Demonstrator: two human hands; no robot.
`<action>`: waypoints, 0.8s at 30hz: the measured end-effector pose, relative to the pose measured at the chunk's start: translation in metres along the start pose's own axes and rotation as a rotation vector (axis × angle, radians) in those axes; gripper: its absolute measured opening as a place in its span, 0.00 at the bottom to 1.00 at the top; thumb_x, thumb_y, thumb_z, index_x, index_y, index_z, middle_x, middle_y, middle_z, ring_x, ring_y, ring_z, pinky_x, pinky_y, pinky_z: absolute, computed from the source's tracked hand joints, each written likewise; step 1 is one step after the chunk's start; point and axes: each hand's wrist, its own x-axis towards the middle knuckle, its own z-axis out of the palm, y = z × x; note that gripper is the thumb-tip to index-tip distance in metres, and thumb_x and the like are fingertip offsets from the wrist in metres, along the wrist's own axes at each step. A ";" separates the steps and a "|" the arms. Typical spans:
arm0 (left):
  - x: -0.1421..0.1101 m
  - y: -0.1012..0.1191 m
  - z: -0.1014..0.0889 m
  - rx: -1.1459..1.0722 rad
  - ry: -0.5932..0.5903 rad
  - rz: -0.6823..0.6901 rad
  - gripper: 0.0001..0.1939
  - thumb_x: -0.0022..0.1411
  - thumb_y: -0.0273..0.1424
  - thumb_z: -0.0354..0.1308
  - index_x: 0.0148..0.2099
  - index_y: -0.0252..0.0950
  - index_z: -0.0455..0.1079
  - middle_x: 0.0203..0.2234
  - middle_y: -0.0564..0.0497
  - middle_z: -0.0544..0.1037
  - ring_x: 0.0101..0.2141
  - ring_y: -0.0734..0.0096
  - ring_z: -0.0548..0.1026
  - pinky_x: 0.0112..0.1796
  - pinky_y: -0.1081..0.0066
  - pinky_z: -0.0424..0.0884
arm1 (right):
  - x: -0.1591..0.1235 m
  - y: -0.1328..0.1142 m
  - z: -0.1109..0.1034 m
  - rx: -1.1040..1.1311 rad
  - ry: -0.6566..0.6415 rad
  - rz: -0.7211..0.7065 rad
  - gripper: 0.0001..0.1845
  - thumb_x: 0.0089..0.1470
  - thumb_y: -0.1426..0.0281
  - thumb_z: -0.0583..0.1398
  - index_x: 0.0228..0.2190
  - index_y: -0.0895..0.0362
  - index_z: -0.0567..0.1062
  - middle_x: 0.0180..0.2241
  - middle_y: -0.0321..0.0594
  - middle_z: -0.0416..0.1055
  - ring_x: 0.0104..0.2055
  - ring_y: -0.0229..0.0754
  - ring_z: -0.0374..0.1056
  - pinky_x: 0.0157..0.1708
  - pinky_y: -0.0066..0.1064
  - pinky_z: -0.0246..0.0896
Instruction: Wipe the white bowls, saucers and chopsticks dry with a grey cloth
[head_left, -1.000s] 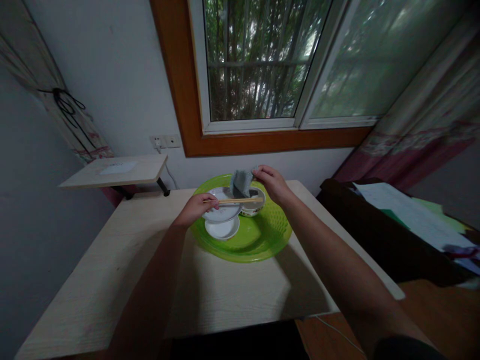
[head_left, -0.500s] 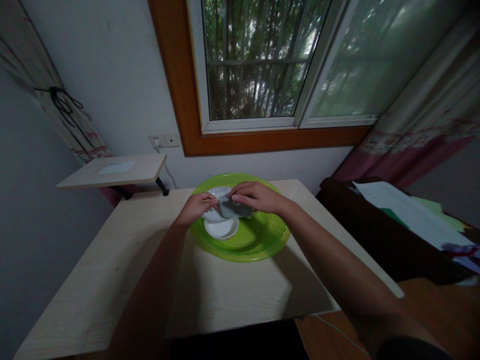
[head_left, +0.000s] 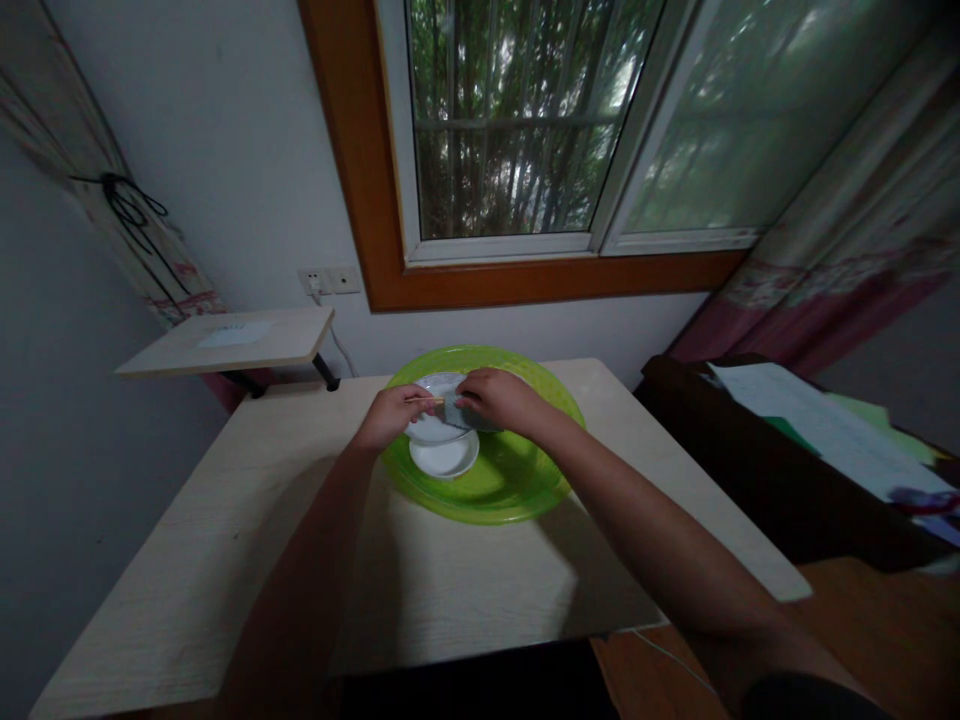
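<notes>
My left hand (head_left: 386, 415) pinches a thin, pale wooden chopstick (head_left: 427, 400) between thumb and fingers, and its tip points right. Closed on a grey cloth (head_left: 453, 413), my right hand (head_left: 501, 400) is close beside the chopstick's end; the fingers hide part of the cloth. Both hands are over a lime-green basin (head_left: 517, 490). Inside it, beneath the hands, sits a larger white dish (head_left: 429, 430), partly covered by them. In front of that lies a small white saucer (head_left: 444, 457).
A pale wooden table (head_left: 465, 590) bears the basin. At the back left stands a small raised shelf (head_left: 285, 345) on black legs with a paper label. A dark cabinet (head_left: 720, 460) with papers on top is to the right. A window (head_left: 525, 150) is behind.
My right hand has curled in, its fingers bunching the cloth closer to the chopstick, so less cloth hangs out below. The left hand has barely moved.
</notes>
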 end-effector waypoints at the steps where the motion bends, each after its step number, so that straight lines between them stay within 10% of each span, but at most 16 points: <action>1: 0.001 -0.001 0.000 0.006 0.018 -0.006 0.14 0.56 0.39 0.62 0.37 0.34 0.80 0.27 0.49 0.80 0.25 0.72 0.69 0.27 0.72 0.62 | -0.002 0.003 -0.001 -0.014 0.000 0.014 0.12 0.64 0.67 0.60 0.42 0.58 0.81 0.42 0.48 0.79 0.44 0.45 0.72 0.43 0.31 0.58; 11: 0.003 -0.008 0.003 0.008 0.056 0.000 0.11 0.57 0.37 0.60 0.35 0.35 0.80 0.27 0.51 0.80 0.25 0.73 0.70 0.28 0.72 0.63 | -0.025 0.039 -0.016 0.011 -0.071 0.113 0.12 0.65 0.67 0.58 0.45 0.57 0.80 0.40 0.45 0.79 0.42 0.44 0.71 0.41 0.30 0.58; 24: -0.005 0.008 0.004 0.070 0.001 0.003 0.13 0.56 0.40 0.62 0.35 0.35 0.80 0.22 0.52 0.76 0.24 0.70 0.69 0.27 0.71 0.62 | 0.003 0.002 0.002 0.034 -0.058 -0.003 0.11 0.63 0.67 0.60 0.41 0.58 0.81 0.42 0.47 0.79 0.43 0.46 0.72 0.43 0.31 0.60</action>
